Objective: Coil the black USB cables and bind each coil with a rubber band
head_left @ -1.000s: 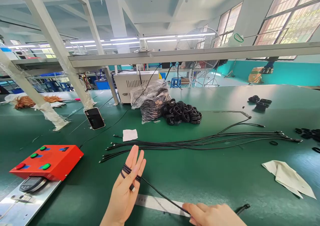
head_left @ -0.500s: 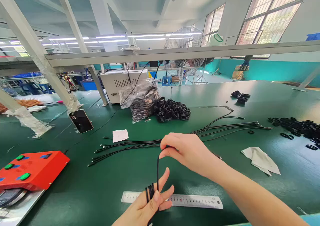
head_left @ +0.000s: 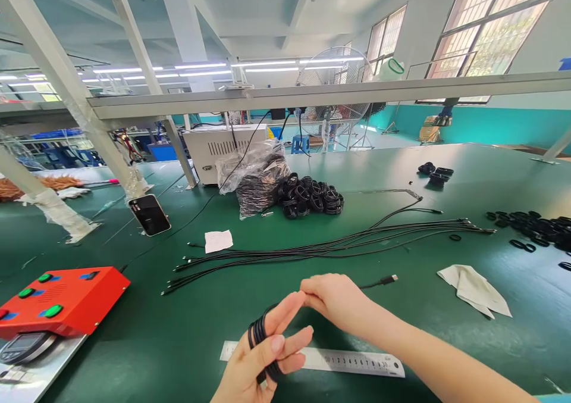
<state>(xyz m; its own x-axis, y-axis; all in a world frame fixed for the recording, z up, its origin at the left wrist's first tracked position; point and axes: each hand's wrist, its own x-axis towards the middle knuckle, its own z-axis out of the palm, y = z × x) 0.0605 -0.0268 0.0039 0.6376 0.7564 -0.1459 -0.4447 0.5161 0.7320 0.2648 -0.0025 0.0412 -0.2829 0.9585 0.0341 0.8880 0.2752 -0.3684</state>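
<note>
Several turns of a black cable (head_left: 257,330) are wound around the fingers of my left hand (head_left: 267,355), which holds the coil with its thumb against it. My right hand (head_left: 336,299) pinches the same cable close to the left fingertips. Past the right hand the cable's free end, a metal-tipped plug (head_left: 389,280), sticks out to the right over the table. Below my hands lies a steel ruler (head_left: 357,361), partly covered by the left hand. Beyond them, several straight black cables (head_left: 285,252) lie stretched across the green table.
A pile of coiled cables (head_left: 312,197) sits beside a plastic bag of cables (head_left: 259,183). A red box with green buttons (head_left: 66,299) stands left, near a phone (head_left: 150,215). To the right are a white cloth (head_left: 475,287) and many black rings (head_left: 535,224).
My right hand has moved down and slightly right, close to the left fingers. More cable is wrapped around the left hand, and the plug end now shows beyond the right hand.
</note>
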